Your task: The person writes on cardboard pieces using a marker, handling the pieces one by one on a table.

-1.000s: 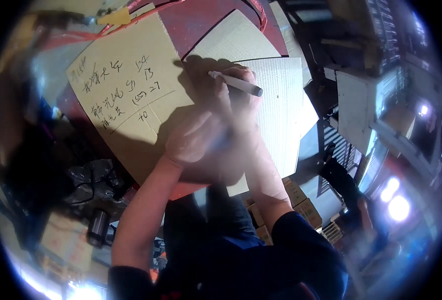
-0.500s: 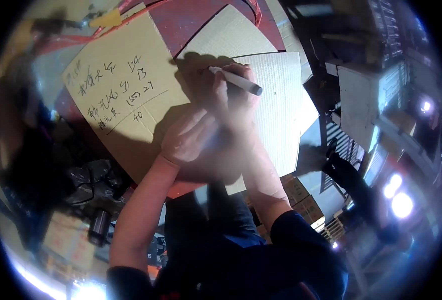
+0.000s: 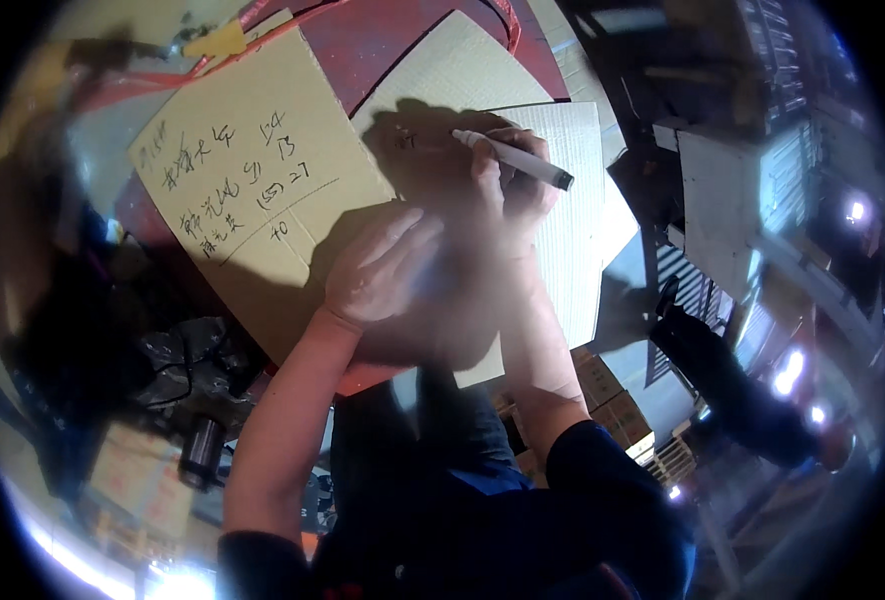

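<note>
- Handwritten cardboard sheet [image 3: 263,215]: lying leftmost, bearing dark script and figures.
- Left hand [image 3: 373,275]: resting flat-looking at that sheet's right side, fingers extended and close together, showing nothing gripped; the underside is staying hidden. Its position is appearing nearly unchanged from half a second ago.
- Faint pen marks [image 3: 405,138]: showing in the shadow just left of the tip, more exposed than in the earlier frame.
- White marker pen [image 3: 515,158]: pointing tip-left over shaded cardboard, now sitting farther right; tip contact cannot be confirmed.
- Right hand [image 3: 523,190]: pinching the pen in a writing grip. Step in hand, as judged: writing. Next stroke is calling for a steady sheet and controlled tip pressure.
- Ribbed cardboard sheet [image 3: 568,250]: lying partly beneath the right hand and forearm.
</note>
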Demonstrator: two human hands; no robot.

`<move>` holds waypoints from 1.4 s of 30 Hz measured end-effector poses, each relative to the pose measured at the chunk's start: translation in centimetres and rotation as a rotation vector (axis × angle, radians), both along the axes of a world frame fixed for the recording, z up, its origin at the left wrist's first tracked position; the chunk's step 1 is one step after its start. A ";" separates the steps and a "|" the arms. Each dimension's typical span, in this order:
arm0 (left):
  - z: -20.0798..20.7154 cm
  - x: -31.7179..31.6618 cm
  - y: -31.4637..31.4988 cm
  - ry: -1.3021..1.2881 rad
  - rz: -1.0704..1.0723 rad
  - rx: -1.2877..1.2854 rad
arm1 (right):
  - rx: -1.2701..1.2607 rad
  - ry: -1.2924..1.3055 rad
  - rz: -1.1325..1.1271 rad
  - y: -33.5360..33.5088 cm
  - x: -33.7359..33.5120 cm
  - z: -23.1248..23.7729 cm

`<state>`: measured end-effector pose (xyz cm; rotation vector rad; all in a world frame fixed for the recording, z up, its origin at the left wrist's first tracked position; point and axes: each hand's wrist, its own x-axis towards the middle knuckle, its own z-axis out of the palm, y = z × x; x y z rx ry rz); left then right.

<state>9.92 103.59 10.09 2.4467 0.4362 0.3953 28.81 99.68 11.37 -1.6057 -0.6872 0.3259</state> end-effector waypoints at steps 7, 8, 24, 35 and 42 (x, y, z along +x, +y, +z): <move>0.1 -0.7 0.2 0.017 -0.005 0.055 | -0.188 -0.250 0.130 0.8 -0.2 0.0; 0.5 -0.9 0.7 0.012 -0.036 0.128 | -0.168 -0.250 0.139 0.8 -0.4 -0.4; -1.3 -0.4 -0.3 -0.021 0.002 0.128 | -0.145 -0.246 0.121 0.4 0.3 -1.4; 0.6 0.2 0.4 0.023 -0.044 0.066 | -0.160 -0.277 0.101 0.2 0.7 -0.6; 0.5 0.4 0.5 0.018 -0.040 0.099 | -0.154 -0.252 0.062 0.5 0.5 -0.8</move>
